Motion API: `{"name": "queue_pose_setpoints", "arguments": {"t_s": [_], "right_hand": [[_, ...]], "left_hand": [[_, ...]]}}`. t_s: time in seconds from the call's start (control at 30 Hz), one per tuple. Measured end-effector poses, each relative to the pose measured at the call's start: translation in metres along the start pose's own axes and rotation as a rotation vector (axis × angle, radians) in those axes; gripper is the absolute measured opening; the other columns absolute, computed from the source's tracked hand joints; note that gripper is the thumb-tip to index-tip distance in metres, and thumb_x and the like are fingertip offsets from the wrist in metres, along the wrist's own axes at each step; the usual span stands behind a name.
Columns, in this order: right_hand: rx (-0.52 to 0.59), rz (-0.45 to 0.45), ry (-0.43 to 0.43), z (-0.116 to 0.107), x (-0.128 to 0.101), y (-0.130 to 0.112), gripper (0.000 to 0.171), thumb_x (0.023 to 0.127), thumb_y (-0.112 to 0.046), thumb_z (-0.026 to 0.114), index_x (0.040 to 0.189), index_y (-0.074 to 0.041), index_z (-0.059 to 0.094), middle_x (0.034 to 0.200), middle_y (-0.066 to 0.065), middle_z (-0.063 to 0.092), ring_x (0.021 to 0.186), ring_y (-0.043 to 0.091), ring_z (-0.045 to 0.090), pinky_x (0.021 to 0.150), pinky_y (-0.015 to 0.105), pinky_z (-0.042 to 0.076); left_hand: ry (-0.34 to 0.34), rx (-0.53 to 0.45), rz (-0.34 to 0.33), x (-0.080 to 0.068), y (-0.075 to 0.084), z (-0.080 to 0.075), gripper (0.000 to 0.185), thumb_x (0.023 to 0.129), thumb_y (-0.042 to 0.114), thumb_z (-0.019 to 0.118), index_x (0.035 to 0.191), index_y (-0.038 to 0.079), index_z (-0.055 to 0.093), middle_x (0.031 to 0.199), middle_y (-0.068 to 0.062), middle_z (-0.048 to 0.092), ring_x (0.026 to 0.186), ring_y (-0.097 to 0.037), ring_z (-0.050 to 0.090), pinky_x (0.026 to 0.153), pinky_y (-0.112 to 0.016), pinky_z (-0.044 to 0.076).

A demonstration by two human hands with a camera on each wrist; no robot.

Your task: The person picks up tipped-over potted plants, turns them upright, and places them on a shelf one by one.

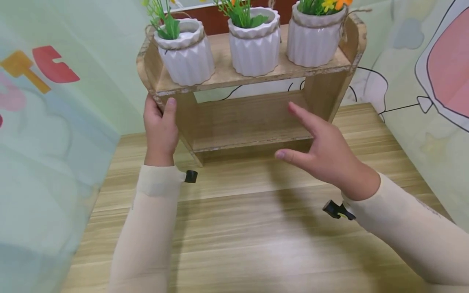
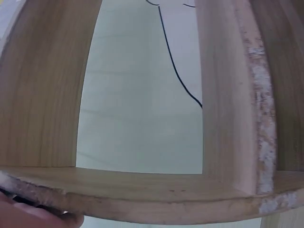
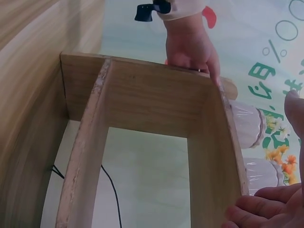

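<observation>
A small two-tier wooden shelf point(image 1: 249, 118) with chipped front edges stands on the table. My left hand point(image 1: 161, 132) grips its left side panel near the upper board, thumb at the front edge and fingers around the outside. In the left wrist view, those fingertips point(image 2: 28, 216) show at the panel's edge. My right hand point(image 1: 326, 152) is held before the right half of the shelf, fingers straight and thumb spread, holding nothing. Three white ribbed pots point(image 1: 254, 51) with twine and artificial flowers point(image 1: 327, 5) line the top board. The lower tier holds nothing.
The wood-grain table point(image 1: 234, 228) runs in front of the shelf. Printed backdrops rise on both sides, the left wall point(image 1: 44, 162) and the right wall point(image 1: 414, 162) with a balloon drawing. Small black devices point(image 1: 191, 176) are strapped at both wrists.
</observation>
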State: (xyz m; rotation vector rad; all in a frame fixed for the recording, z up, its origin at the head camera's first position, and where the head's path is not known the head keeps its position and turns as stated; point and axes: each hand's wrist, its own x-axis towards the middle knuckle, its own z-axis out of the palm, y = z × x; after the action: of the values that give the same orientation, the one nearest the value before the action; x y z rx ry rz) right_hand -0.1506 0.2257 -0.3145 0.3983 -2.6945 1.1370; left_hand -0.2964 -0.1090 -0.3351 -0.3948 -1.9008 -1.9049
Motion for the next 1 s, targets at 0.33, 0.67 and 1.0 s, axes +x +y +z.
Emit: {"name": "queue_pose_setpoints", "arguments": {"t_s": [0.33,0.67,1.0], "right_hand": [[-0.051,-0.025,-0.014,0.003,-0.013,0.007,0.107,0.084,-0.038,0.090,0.167,-0.010,0.029,0.169,0.012,0.037,0.154,0.036,0.037,0.121,0.059,0.034],[-0.094,-0.032,-0.046,0.008,-0.021,0.012,0.109,0.083,-0.039,0.091,0.167,-0.010,0.028,0.170,0.012,0.035,0.154,0.037,0.037,0.120,0.060,0.034],[-0.111,-0.077,-0.057,0.017,-0.027,0.018,0.113,0.081,-0.038,0.093,0.167,-0.009,0.026,0.170,0.014,0.033,0.154,0.037,0.037,0.120,0.060,0.034]], "left_hand": [[-0.013,-0.036,0.113,-0.018,-0.009,0.001,0.063,0.099,-0.001,0.052,0.160,0.004,0.036,0.153,-0.012,0.051,0.144,-0.020,0.046,0.121,-0.037,0.035],[-0.039,-0.004,0.092,-0.041,-0.002,-0.006,0.076,0.100,-0.001,0.052,0.168,0.008,0.018,0.172,-0.006,0.030,0.159,-0.015,0.026,0.128,-0.030,0.022],[-0.087,0.158,0.029,-0.068,0.004,-0.009,0.081,0.101,0.013,0.060,0.169,0.014,0.017,0.174,0.006,0.022,0.160,-0.012,0.020,0.130,-0.040,0.018]]}}
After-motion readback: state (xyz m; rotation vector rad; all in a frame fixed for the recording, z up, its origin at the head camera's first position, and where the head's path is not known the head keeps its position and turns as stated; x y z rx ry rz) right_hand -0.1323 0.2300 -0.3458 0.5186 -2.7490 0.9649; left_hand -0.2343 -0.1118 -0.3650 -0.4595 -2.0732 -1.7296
